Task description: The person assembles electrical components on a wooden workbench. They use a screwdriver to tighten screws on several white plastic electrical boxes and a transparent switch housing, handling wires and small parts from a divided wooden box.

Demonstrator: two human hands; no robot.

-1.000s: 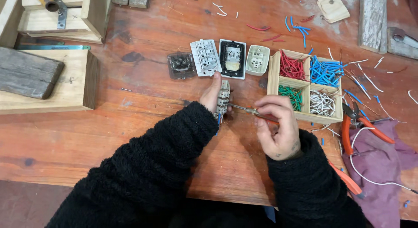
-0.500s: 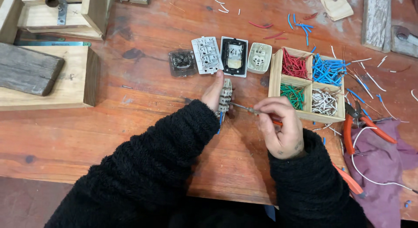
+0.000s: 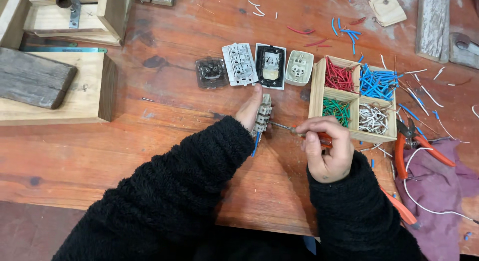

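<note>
Standing on edge on the red-brown wooden table, the small grey plastic socket module is pinched by the left hand. The right hand is closed around a thin orange-handled screwdriver, tip at the module's side. Light, stiff and probably brittle, it seems best gripped by its flat faces. Behind sits a four-compartment wooden box of wire offcuts.

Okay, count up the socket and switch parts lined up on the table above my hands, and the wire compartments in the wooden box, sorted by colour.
Parts in the row, by colour:
Dark clear module: 1
White module: 1
Black-framed plate: 1
Cream socket: 1
Wire compartments in the wooden box:
Red wires: 1
Blue wires: 1
Green wires: 1
White wires: 1
Total: 4 parts, 4 compartments, 8 in all.
</note>
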